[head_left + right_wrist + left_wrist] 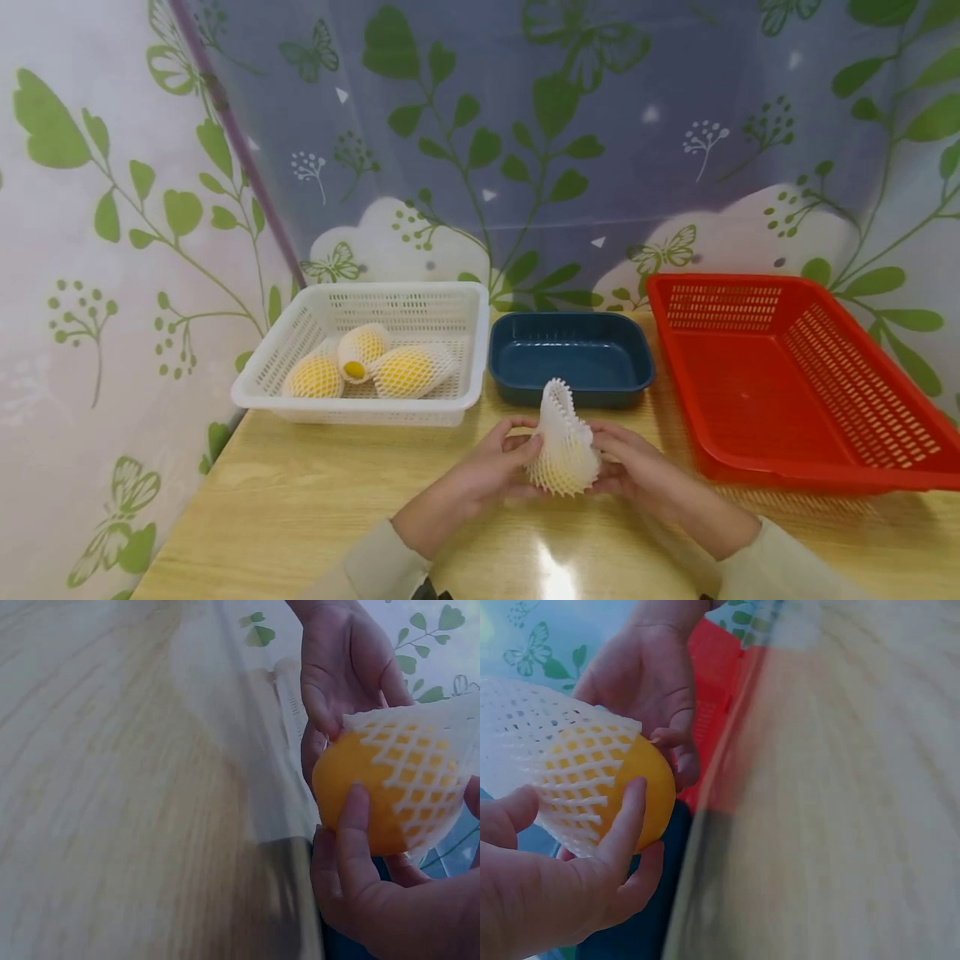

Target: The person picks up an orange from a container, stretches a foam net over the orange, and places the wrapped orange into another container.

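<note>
Both hands hold a smooth yellow-orange fruit (652,784) in a white foam net (562,446) over the table, in front of the blue basin (570,397). The net's loose end stands up above the fruit. My left hand (487,467) grips one side, its thumb on the net. My right hand (637,467) grips the other side, fingers curled around it. In both wrist views, one end of the fruit (341,787) sticks out bare from the net, with fingertips touching its skin. Several similar netted yellow fruits (408,371) lie in the white basket (360,406) at the left.
A large red basket (750,400) stands at the right, its near edge reaching toward my right forearm. The white basket, blue basin and red basket form a row along the back of the wooden table (315,500). A patterned curtain (465,167) hangs behind them.
</note>
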Demonstrator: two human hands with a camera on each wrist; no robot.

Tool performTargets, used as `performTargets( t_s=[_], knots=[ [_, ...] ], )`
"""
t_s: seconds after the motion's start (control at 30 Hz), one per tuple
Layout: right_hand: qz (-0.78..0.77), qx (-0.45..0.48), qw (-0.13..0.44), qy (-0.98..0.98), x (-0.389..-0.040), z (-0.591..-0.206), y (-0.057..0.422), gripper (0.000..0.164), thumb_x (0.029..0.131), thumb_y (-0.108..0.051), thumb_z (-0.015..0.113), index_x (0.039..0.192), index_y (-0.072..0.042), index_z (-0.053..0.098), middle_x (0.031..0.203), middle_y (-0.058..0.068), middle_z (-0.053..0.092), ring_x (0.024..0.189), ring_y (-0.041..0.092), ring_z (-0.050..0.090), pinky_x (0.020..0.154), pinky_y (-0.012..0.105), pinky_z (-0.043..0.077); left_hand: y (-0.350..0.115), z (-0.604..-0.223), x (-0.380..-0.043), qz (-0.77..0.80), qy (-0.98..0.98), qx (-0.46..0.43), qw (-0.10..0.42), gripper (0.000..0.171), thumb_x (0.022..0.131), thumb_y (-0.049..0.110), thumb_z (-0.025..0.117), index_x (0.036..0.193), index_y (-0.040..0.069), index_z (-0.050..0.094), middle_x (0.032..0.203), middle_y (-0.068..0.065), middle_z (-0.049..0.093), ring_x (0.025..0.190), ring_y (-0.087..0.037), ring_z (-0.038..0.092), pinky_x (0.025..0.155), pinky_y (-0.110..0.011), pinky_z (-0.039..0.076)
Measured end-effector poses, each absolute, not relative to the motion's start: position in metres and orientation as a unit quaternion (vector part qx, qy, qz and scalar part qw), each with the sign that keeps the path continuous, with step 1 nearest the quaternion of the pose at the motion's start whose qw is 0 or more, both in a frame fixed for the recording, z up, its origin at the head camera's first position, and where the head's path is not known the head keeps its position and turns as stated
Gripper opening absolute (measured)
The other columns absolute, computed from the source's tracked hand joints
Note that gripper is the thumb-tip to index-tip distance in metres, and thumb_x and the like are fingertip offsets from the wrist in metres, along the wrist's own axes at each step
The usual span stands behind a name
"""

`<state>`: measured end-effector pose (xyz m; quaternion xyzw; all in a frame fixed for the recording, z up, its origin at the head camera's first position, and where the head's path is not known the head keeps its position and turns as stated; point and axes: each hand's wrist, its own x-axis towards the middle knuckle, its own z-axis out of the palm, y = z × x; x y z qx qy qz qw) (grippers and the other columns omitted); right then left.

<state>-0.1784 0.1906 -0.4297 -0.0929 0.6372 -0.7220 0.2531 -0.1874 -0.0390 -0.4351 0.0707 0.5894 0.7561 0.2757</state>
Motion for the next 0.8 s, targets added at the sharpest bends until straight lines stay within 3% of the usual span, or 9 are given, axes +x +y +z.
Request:
performTargets(
  t_s=[0.2,0.33,0.57,0.8],
  knots=[
    [-0.718,-0.087,0.251,0.643,-0.187,-0.415,0.183,0.062,0.104,-0.040,0.041,0.145,0.004,0.025,0.122,0.010,0.049,0.101,0.027,0.062,0.089,0.037,0.053,-0.037,-0.422,-0.199,0.772,0.576,0.070,0.260,0.035,0.103,0.028,0.050,0.129,0.008,0.039,0.123,-0.012,0.051,0.103,-0.025,0.057,0.087,-0.055,0.052],
    [-0.724,-0.096,0.234,0.642,-0.194,-0.403,0.178,0.066,0.103,-0.045,0.037,0.147,0.001,0.021,0.123,0.009,0.051,0.102,0.023,0.063,0.091,0.040,0.052,-0.033,-0.412,-0.206,0.772,0.587,0.074,0.233,0.035,0.102,0.031,0.049,0.127,0.008,0.041,0.116,-0.008,0.050,0.100,-0.022,0.056,0.088,-0.054,0.051],
    [-0.724,-0.138,0.204,0.644,-0.212,-0.387,0.175,0.067,0.104,-0.045,0.035,0.145,0.007,0.021,0.116,0.003,0.058,0.097,0.017,0.065,0.088,0.037,0.054,-0.028,-0.391,-0.214,0.768,0.611,0.078,0.177,0.032,0.103,0.031,0.048,0.125,0.010,0.041,0.112,-0.008,0.051,0.098,-0.020,0.057,0.086,-0.047,0.053],
    [-0.719,-0.166,0.214,0.640,-0.222,-0.385,0.181,0.063,0.104,-0.045,0.035,0.141,0.006,0.026,0.113,0.000,0.061,0.098,0.015,0.065,0.088,0.034,0.054,-0.028,-0.385,-0.219,0.769,0.601,0.087,0.200,0.030,0.103,0.034,0.045,0.123,0.012,0.039,0.112,-0.010,0.053,0.096,-0.023,0.060,0.090,-0.053,0.051]
  ],
)
